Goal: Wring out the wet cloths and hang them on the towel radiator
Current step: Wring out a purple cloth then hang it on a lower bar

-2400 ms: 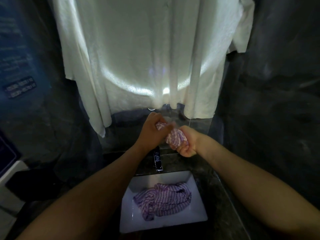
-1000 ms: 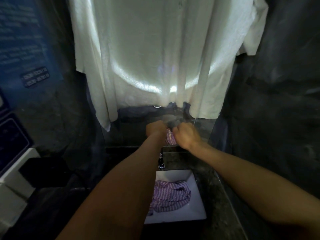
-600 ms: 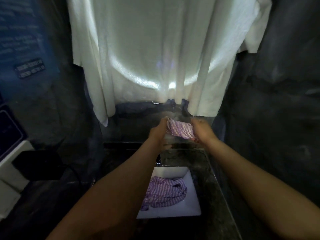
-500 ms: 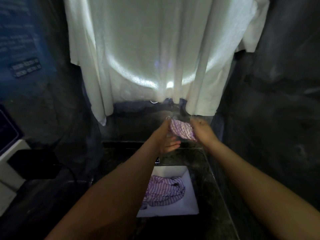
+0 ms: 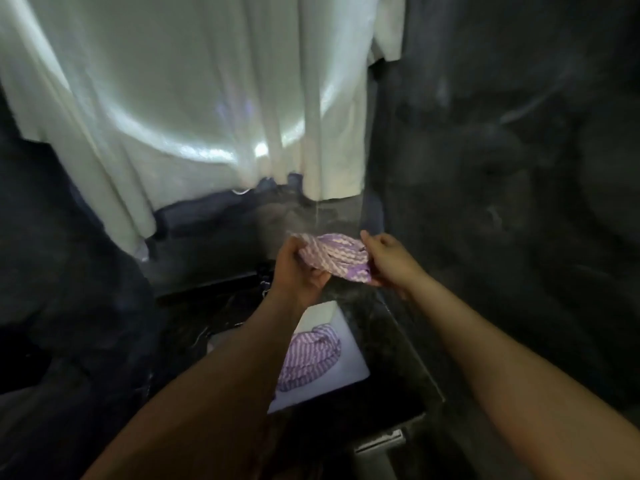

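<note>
I hold a purple-and-white striped cloth [image 5: 334,256] in the air above the counter, partly unrolled between both hands. My left hand [image 5: 296,271] grips its left edge, thumb on top. My right hand [image 5: 388,259] pinches its right edge. A second striped cloth [image 5: 308,356] lies bunched in the white square sink [image 5: 349,341] below, partly hidden by my left forearm. No towel radiator shows in this view.
Large white towels [image 5: 194,98] hang on the wall straight ahead, above the sink. A dark stone counter [image 5: 388,327] surrounds the basin. Dark walls close in on the left and right. The room is dim.
The cloth was a tight twisted roll clenched between both fists. My hands have since moved apart and the cloth has opened out between them. The view has shifted left.
</note>
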`<state>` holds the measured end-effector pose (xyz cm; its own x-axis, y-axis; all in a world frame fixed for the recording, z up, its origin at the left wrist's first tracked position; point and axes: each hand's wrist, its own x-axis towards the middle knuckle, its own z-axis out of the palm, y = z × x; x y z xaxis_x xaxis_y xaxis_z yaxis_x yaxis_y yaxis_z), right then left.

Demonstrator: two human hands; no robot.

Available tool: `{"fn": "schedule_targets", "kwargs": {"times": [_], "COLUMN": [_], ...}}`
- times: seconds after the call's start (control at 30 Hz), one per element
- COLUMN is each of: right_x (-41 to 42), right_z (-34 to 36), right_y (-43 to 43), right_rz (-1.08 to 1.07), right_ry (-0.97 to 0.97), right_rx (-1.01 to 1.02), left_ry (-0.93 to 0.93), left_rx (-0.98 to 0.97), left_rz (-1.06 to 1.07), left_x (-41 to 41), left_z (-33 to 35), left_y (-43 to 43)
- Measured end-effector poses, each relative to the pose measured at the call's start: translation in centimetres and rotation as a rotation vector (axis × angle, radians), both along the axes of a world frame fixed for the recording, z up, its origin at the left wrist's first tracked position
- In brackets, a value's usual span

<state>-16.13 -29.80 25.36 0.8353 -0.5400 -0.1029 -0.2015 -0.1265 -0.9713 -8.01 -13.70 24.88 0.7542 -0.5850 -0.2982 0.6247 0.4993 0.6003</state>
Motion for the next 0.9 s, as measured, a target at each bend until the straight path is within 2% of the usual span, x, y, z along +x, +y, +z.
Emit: {"fn": "schedule_targets", "kwargs": {"times": [0.2, 0.27, 0.4, 0.57, 0.7, 0.9], "right_x": [-9.4, -12.4, -18.7, -25.6, -30.6, -37.5], "right_z": [1.4, 1.9, 3.9, 7.8, 9.8, 10.1], "right_y": [2.2, 3.3, 5.7, 7.4, 8.6, 8.1], "right_rz": [-0.139, -0.238, -0.383, -0.486, -0.491, -0.665], "right_ry": [-0.071, -0.115, -0.159, -0.243, -0.276, -0.231], "right_rx": [-0.248, -0.226, -0.098, -0.237, -0.167, -0.077], "left_ry": [-0.071, -0.089, -0.021, -0.010, -0.027, -0.417], "left_rx": [0.017, 0.005, -0.186, -0.282, -0.219, 0.095], "left_rz": [-0.230, -0.339, -0.555, -0.657, -0.842, -1.185], "left_x": [-5.4, -7.0, -11.3, -16.2, -20.7, -27.5], "left_z": [0.1, -0.8, -1.0, -0.6, 0.7, 1.1], "left_y": [-1.0, -0.7, 0.7, 0.9, 0.0, -2.6]}}
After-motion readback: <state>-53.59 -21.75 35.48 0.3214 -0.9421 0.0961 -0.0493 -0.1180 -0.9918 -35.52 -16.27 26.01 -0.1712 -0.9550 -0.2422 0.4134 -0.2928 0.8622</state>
